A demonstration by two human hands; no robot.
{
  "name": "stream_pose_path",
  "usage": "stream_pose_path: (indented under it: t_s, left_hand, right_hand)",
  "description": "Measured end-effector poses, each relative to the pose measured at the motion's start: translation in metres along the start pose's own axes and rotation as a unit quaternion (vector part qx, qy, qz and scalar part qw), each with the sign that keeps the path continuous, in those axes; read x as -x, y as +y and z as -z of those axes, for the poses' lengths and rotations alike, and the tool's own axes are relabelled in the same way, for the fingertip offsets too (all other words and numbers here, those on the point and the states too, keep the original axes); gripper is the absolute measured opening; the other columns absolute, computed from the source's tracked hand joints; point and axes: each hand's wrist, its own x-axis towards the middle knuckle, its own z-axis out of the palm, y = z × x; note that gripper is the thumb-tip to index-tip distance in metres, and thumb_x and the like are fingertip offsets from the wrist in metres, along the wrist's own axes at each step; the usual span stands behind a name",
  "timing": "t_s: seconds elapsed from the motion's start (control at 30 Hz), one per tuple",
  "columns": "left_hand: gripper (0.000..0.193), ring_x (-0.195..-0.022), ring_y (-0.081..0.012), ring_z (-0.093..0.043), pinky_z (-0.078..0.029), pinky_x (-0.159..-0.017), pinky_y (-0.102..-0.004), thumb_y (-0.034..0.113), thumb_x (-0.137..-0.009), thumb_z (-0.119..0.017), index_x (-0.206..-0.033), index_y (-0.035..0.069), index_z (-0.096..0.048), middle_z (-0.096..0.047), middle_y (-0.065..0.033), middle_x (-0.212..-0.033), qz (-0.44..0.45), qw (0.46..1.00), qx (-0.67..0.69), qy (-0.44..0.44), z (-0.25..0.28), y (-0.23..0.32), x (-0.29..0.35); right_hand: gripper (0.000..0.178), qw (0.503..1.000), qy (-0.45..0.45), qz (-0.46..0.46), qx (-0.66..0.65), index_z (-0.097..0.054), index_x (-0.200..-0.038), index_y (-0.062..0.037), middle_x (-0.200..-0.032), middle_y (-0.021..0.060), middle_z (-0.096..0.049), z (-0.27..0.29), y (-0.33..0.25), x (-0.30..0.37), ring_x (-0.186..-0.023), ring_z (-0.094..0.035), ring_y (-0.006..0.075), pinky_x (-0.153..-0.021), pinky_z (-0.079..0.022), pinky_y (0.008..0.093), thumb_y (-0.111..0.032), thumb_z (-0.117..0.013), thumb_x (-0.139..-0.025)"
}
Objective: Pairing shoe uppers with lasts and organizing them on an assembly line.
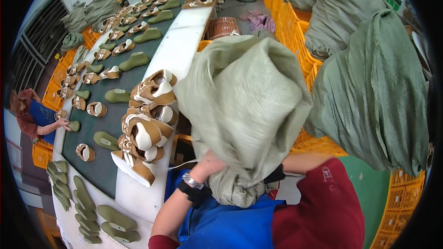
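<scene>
Clutching the soft, bulky woven sack at its gathered neck, left hand clamps tight; right hand hidden, grip untellable.

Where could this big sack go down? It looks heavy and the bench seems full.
Bare room: the white ledge between the dark belt and the wicker basket. Crowded: the shoe pile by the left hand gripping the woven sack, and the belt's rows of shoes and lasts.
</scene>
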Motion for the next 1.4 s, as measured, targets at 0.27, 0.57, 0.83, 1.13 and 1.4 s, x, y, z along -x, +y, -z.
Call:
stream_pose_path:
  t_s: [0.27,0.57,0.83,1.13,1.4]
  left_hand:
    - [0.027,-0.080,-0.0347,-0.060,-0.048,-0.065,-0.0412,0.026,-0.075,-0.060,-0.094,0.008,-0.063,-0.064,-0.0155,-0.086,-0.009,0.969,-0.235,0.073,-0.011,0.000,0.010]
    - [0.018,-0.081,-0.0292,-0.064,-0.050,-0.072,-0.0363,0.000,-0.077,-0.055,-0.094,0.000,-0.061,-0.065,-0.0139,-0.085,0.118,0.959,-0.030,0.254,0.014,-0.052,0.043]
    - [0.049,-0.104,-0.0197,-0.052,-0.044,-0.090,-0.0340,0.038,-0.094,-0.037,-0.125,0.001,-0.040,-0.051,-0.0126,-0.119,0.127,0.906,0.347,0.206,-0.007,-0.019,0.047]
    - [0.032,-0.089,-0.0113,-0.056,-0.045,-0.078,-0.0243,0.010,-0.084,-0.060,-0.113,0.002,-0.049,-0.059,-0.0053,-0.103,0.176,0.879,0.344,0.278,0.044,-0.026,0.028]
    - [0.014,-0.066,-0.0017,-0.048,-0.038,-0.061,-0.0170,0.011,-0.088,-0.056,-0.098,0.001,-0.054,-0.057,0.0033,-0.077,0.098,0.918,0.209,0.324,0.034,0.009,0.006]
  right_hand:
    - [0.034,0.627,-0.062,0.189,0.753,-0.059,-0.106,-0.0043,-0.100,0.0141,-0.063,-0.173,-0.164,0.067,-0.092,-0.060,0.0226,-0.082,-0.045,0.0305,-0.015,-0.065,-0.075]
    - [0.072,0.844,-0.040,-0.016,0.535,-0.029,-0.133,0.0032,-0.123,0.0152,-0.049,-0.040,-0.038,0.008,-0.111,-0.047,0.0224,-0.097,-0.037,0.0319,-0.031,-0.063,-0.080]
    - [0.068,0.626,0.060,0.238,0.740,-0.030,-0.132,0.0010,-0.130,0.0135,-0.044,-0.069,-0.030,-0.045,-0.117,-0.043,0.0207,-0.100,-0.033,0.0341,-0.026,-0.064,-0.080]
    - [0.052,0.633,0.295,0.396,0.596,-0.034,-0.129,0.0021,-0.124,0.0157,-0.049,-0.060,-0.107,0.005,-0.115,-0.045,0.0234,-0.100,-0.034,0.0335,0.000,-0.052,-0.081]
    - [0.039,0.566,0.496,0.597,0.276,-0.046,-0.121,0.0027,-0.116,0.0097,-0.053,-0.026,-0.229,0.173,-0.100,-0.052,0.0201,-0.084,-0.044,0.0313,-0.020,-0.051,-0.089]
